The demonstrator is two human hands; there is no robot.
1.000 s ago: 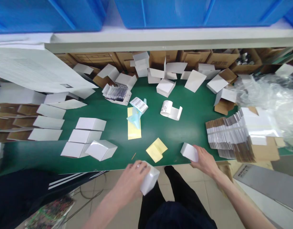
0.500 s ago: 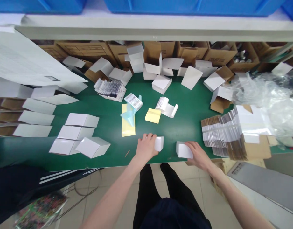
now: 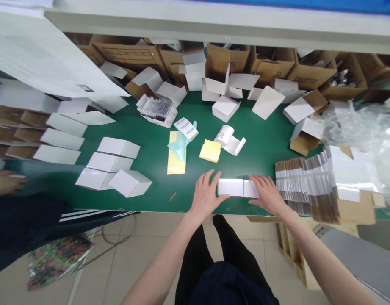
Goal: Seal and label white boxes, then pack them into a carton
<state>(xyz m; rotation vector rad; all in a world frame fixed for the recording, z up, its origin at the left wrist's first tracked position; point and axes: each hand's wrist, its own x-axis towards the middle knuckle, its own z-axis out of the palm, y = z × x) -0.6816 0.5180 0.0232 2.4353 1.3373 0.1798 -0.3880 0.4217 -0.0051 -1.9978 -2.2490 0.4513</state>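
Observation:
Two small white boxes lie end to end near the front edge of the green table. Beside the left box (image 3: 230, 187) is my left hand (image 3: 206, 195), its fingers spread and its thumb by the box's lower corner. My right hand (image 3: 267, 195) holds the right box (image 3: 250, 189) between thumb and fingers, covering its far end. The boxes meet at a thin seam. Ahead of them lie a yellow sticky-note pad (image 3: 210, 151) and a partly unrolled label roll (image 3: 225, 135).
Four-sided white boxes (image 3: 108, 162) form a group at left. Flattened cartons (image 3: 304, 180) and clear plastic wrap (image 3: 360, 127) lie at right. Cardboard boxes (image 3: 272, 55) line the back below a shelf (image 3: 195, 23). Another person's hand (image 3: 6, 183) shows at far left.
The two white boxes, apart before, now sit together end to end. My left hand has opened its fingers at the left box. The view has shifted, and another person's hand has appeared.

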